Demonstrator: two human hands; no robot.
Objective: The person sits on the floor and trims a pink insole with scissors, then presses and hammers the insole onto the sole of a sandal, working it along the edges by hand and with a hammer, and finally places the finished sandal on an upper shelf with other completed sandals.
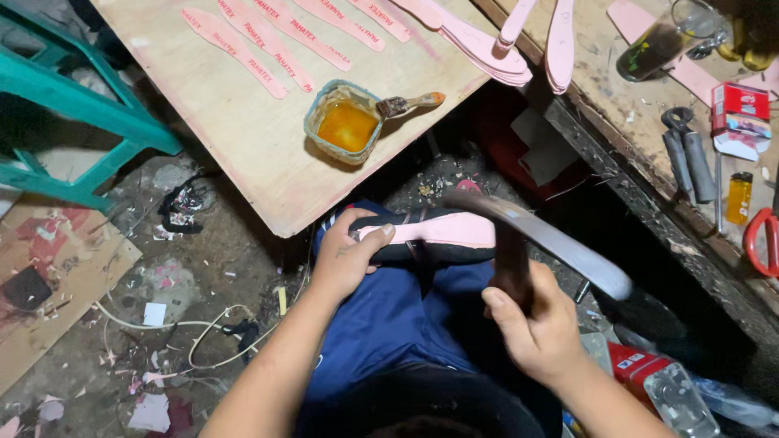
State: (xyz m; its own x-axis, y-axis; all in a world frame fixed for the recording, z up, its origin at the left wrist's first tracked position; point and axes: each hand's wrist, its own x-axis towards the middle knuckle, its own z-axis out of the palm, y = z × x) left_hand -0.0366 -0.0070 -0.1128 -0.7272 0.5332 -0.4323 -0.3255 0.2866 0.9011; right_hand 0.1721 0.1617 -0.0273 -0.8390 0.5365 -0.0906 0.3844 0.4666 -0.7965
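My left hand (349, 255) grips a black shoe with a pink insole (434, 234), held sole-up over my lap on blue trousers. The thumb presses on the pink insole's near end. My right hand (535, 324) is closed around the dark handle of a hammer-like tool (540, 235), whose long grey metal head crosses just above the shoe's right end.
A wooden board (251, 130) ahead carries several pink insole strips (243, 40), a tub of amber glue (345, 122) and a brush (410, 103). At right, a bench (649, 138) holds pliers, a glass, red scissors and a small box. A teal stool (73, 113) stands left over a littered floor.
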